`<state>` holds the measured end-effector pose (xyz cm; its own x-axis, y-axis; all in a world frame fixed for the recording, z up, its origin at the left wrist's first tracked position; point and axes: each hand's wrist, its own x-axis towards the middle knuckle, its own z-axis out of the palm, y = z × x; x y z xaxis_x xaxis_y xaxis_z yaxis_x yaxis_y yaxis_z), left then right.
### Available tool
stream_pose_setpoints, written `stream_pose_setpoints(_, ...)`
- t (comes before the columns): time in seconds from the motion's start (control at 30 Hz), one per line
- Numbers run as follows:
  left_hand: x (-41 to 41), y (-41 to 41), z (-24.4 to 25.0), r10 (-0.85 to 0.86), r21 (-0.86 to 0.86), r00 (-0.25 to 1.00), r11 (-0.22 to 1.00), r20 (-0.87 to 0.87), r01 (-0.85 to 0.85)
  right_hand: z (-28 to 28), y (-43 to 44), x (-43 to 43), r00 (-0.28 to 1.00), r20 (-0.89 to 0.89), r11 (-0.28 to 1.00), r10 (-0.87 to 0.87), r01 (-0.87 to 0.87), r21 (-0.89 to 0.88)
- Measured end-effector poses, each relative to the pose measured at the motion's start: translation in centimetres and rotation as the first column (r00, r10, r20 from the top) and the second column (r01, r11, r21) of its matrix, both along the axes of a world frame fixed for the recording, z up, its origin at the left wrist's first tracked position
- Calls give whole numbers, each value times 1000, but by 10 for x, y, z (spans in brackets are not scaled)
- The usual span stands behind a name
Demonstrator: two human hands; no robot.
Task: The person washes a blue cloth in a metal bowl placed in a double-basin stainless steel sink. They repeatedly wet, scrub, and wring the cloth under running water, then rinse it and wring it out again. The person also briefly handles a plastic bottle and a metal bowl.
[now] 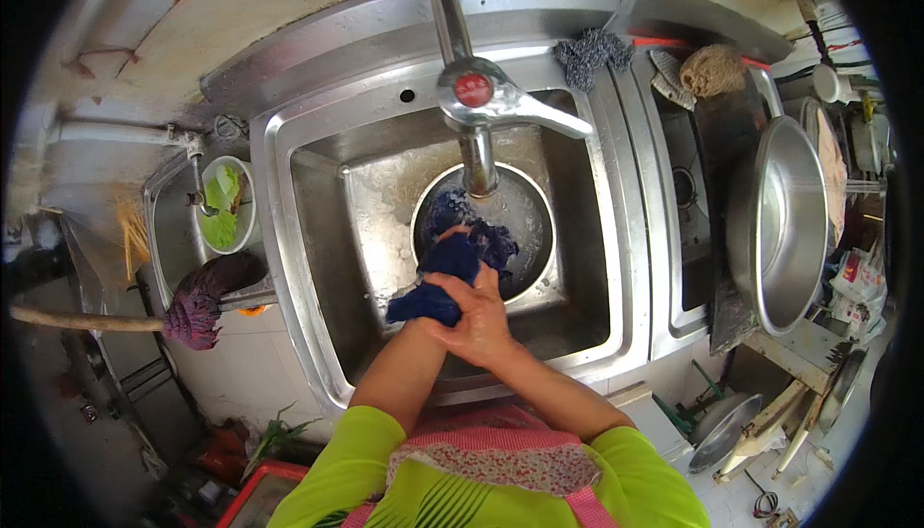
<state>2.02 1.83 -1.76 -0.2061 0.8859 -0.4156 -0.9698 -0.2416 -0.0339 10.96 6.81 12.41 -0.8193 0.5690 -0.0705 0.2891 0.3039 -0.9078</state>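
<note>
Over a round metal basin [545, 254] in the stainless steel sink [577, 311], both hands are together on a wet, dark blue cloth [451, 257]. My right hand [473, 311] grips the cloth from above, fingers and thumb spread across it. The cloth covers most of my left hand [453, 231]; only some fingers show at its far edge, near the bunched part of the cloth. One end of the cloth hangs out to the left, past the basin's rim. Straight above the basin is the spout of a chrome faucet [478, 160], and water in the basin looks stirred.
A white bowl [249, 228] with green leaves stands left, near a small tap [198, 181]. A wooden-handled mop [195, 304] juts in below it. Grey scrubbing cloth [588, 55] lies on the sink's back right corner. A large metal bowl [790, 232] leans at the right.
</note>
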Motion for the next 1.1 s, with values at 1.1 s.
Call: stream_pose_setpoints(1.1,-22,18,29,-494,-777,660,587,-566,-227,-124,127,1,904,422,973,-68,-34,229)
